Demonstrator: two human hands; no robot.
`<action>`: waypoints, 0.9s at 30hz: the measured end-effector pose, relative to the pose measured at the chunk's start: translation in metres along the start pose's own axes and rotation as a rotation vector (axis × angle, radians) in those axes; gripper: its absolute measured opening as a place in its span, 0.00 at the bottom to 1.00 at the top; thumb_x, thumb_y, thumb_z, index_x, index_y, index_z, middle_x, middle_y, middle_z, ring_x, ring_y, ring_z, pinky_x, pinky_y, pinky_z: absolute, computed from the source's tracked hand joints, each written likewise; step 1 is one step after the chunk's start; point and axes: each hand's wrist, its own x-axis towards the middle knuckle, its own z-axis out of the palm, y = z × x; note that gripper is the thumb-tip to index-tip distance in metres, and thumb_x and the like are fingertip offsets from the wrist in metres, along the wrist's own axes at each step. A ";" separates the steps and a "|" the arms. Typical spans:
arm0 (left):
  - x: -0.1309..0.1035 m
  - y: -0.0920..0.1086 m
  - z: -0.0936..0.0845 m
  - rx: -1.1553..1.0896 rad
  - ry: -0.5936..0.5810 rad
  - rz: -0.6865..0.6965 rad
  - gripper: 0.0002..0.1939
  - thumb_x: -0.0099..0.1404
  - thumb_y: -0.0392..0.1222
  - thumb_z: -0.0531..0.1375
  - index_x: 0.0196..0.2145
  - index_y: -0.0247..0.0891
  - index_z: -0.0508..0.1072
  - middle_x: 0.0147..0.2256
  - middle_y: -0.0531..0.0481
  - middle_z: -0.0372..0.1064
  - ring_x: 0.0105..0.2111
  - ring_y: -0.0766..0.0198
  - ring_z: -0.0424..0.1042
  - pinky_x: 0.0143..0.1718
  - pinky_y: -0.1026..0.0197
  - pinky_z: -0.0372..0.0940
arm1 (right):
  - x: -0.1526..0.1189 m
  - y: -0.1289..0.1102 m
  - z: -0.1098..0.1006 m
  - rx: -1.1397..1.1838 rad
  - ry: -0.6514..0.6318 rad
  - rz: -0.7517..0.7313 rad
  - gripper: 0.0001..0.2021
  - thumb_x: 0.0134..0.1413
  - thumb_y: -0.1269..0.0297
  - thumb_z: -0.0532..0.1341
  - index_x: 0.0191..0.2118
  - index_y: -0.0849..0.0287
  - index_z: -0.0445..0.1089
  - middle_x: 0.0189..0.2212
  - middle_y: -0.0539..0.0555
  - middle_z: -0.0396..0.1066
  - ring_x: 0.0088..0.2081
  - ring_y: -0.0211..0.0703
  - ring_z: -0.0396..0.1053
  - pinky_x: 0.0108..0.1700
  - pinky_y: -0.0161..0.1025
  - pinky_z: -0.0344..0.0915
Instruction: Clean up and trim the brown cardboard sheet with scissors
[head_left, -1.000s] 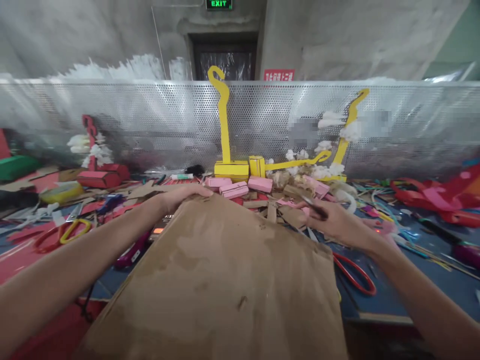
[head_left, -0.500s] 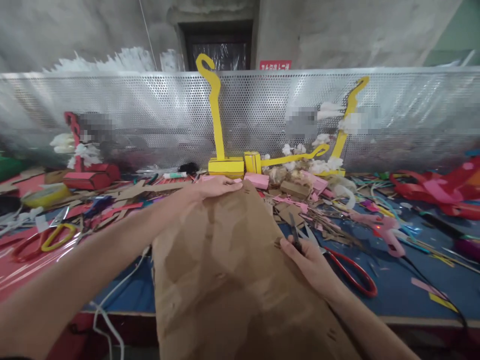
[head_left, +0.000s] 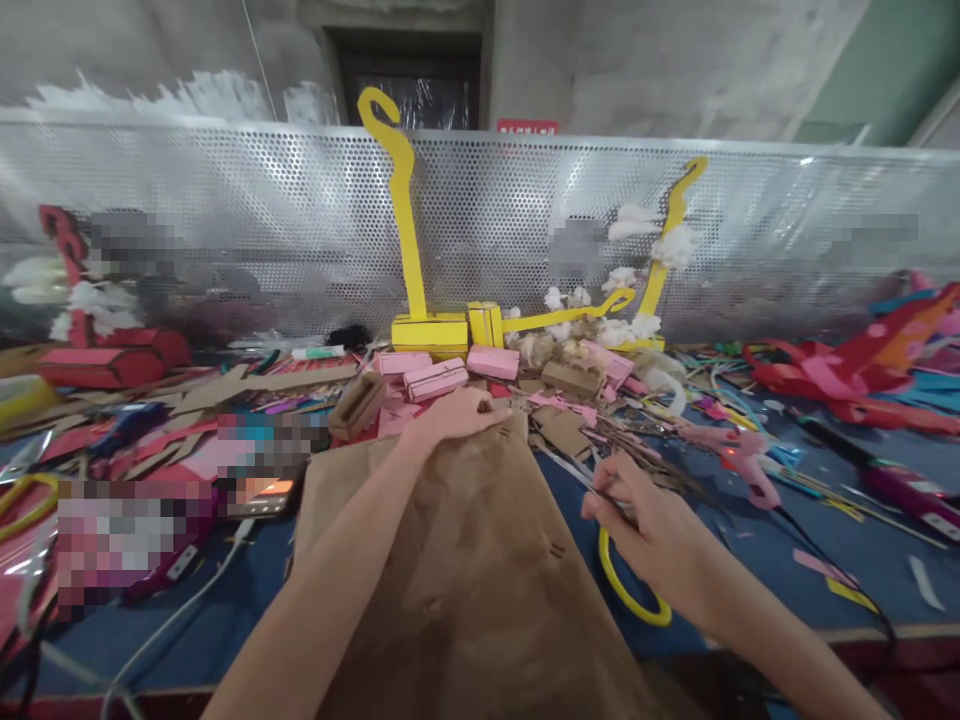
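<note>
A big brown cardboard sheet (head_left: 480, 570) slants across the middle, overhanging the table's front edge. My left hand (head_left: 450, 415) is closed on its far end, with the fingertips partly hidden. Just right of the sheet, my right hand (head_left: 637, 515) holds scissors (head_left: 634, 590) with a yellow handle loop hanging below the palm. Their blades point up and left, close to the sheet's right edge. Beyond the left hand lie small pink boxes (head_left: 436, 380) and an open brown cardboard box (head_left: 357, 405).
Yellow hook-shaped pieces on box bases (head_left: 429, 332) stand before a perforated metal screen (head_left: 487, 230). Cardboard scraps (head_left: 566, 430) litter the blue table (head_left: 750, 570). A pink glue gun (head_left: 750, 460) lies at right, a phone (head_left: 259, 497) with a white cable at left.
My view has swung slightly right. The scissors have turned in my right hand: the red handle loop is out of sight and the yellow one shows below. The left hand stays at the sheet's far end.
</note>
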 end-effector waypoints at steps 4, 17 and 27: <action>-0.004 0.002 0.011 0.061 0.069 -0.015 0.34 0.66 0.75 0.48 0.34 0.41 0.75 0.39 0.44 0.79 0.40 0.50 0.77 0.39 0.57 0.64 | 0.011 -0.009 0.010 -0.081 -0.055 0.030 0.08 0.71 0.56 0.47 0.47 0.50 0.57 0.28 0.46 0.75 0.27 0.44 0.68 0.34 0.39 0.58; -0.006 -0.001 0.018 0.183 0.114 -0.015 0.36 0.67 0.75 0.44 0.36 0.43 0.77 0.41 0.45 0.80 0.42 0.50 0.78 0.40 0.55 0.68 | 0.044 -0.059 0.032 -0.416 -0.073 0.001 0.16 0.67 0.70 0.51 0.51 0.57 0.75 0.35 0.59 0.81 0.37 0.52 0.78 0.35 0.40 0.55; -0.008 0.004 0.019 0.274 0.131 -0.025 0.30 0.69 0.69 0.49 0.41 0.43 0.79 0.41 0.43 0.81 0.44 0.50 0.79 0.42 0.56 0.69 | 0.059 -0.082 0.020 -0.641 -0.196 0.038 0.13 0.67 0.71 0.53 0.35 0.58 0.73 0.28 0.58 0.76 0.33 0.48 0.76 0.29 0.40 0.46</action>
